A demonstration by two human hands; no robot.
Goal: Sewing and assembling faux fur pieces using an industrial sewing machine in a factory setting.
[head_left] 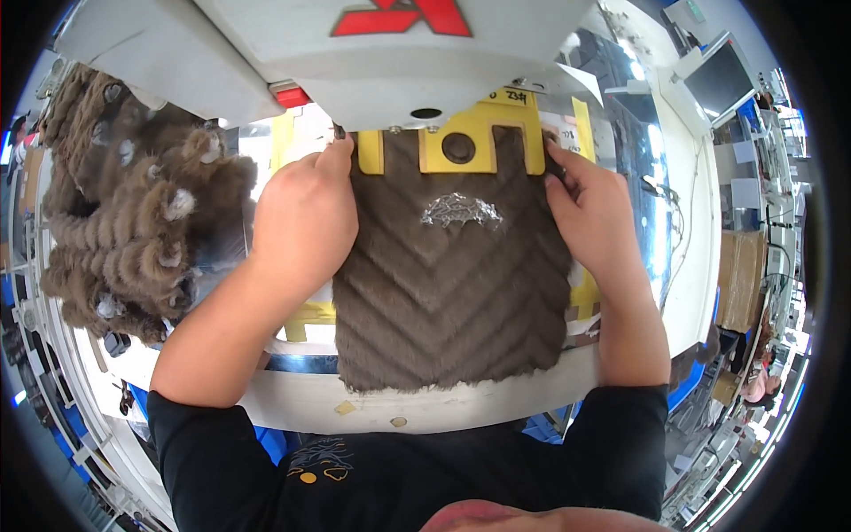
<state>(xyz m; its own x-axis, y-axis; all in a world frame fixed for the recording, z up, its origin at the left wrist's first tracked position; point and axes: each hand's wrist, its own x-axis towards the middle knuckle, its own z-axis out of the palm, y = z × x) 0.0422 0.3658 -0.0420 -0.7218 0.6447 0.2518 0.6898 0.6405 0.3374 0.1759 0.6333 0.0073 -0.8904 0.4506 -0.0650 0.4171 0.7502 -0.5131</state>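
Observation:
A brown fur panel (452, 293) with chevron ridges lies flat in front of me, a crumpled silvery patch (463, 210) on its upper middle. Across its far end sits a yellow plate (458, 160) with prongs and a round hole, partly under a white machine head (417, 80). My left hand (306, 213) is closed at the panel's far left corner, its fingertips pinched beside the plate. At the far right corner my right hand (592, 204) pinches the fur edge between thumb and fingers. The panel's far edge is hidden by the plate and machine.
Several brown fur pieces (133, 222) with silvery patches are heaped on the left of the table. Yellow tape strips (581, 293) flank the panel. A monitor (718, 80) stands at the far right, and a cardboard box (740, 279) is beyond the table's right edge.

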